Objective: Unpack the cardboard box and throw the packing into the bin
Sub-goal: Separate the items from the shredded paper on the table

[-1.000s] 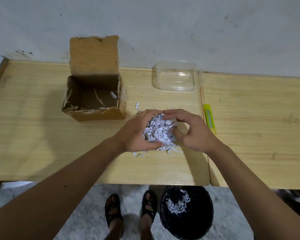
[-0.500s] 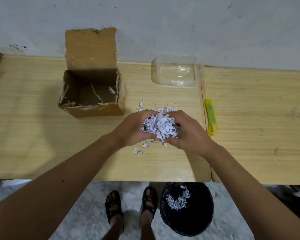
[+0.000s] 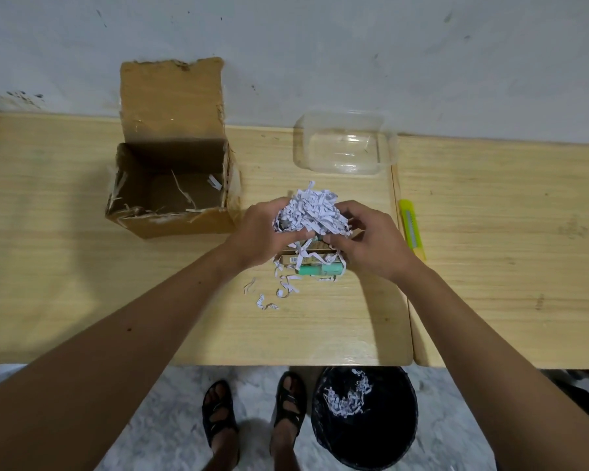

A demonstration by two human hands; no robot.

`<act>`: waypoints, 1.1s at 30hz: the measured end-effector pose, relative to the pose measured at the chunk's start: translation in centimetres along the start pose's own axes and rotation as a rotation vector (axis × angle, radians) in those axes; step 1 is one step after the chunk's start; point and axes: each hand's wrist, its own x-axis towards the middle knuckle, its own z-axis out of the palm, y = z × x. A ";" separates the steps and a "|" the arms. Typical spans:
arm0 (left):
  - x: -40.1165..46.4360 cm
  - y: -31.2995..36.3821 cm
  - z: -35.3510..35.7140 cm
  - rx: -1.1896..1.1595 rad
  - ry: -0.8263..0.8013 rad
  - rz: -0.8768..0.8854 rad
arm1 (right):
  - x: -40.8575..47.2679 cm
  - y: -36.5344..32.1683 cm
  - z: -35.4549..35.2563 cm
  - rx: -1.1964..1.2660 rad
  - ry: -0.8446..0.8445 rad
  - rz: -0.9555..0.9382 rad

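— What had changed in that last second?

— The left hand [image 3: 259, 232] and right hand [image 3: 371, 243], each curled round the shredded paper [image 3: 312, 212], had lifted the wad off the table [image 3: 82, 266], baring a small green-and-tan carton [image 3: 315, 265] beneath.

— Meaning?

— Probably the bin [image 3: 364, 433], near the table's front edge, came next.

— And the cardboard box [image 3: 170, 195]?

— Far left, flap up, nearly emptied; few strips remained.

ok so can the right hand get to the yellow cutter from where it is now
Probably yes, but not freely: the cutter lies uncovered on the table just right of the right hand, with nothing between. That hand is holding shredded paper, though.
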 end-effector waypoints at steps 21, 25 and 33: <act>0.7 -1.1 0.4 -0.050 0.008 -0.016 | -5.0 0.9 1.0 -0.193 -0.049 -0.262; 0.6 -1.0 0.3 -0.065 -0.005 -0.032 | -3.9 0.6 0.8 -0.217 -0.049 -0.217; 0.4 -0.9 0.2 -0.073 -0.003 -0.039 | -3.4 0.3 0.2 -0.363 -0.100 -0.240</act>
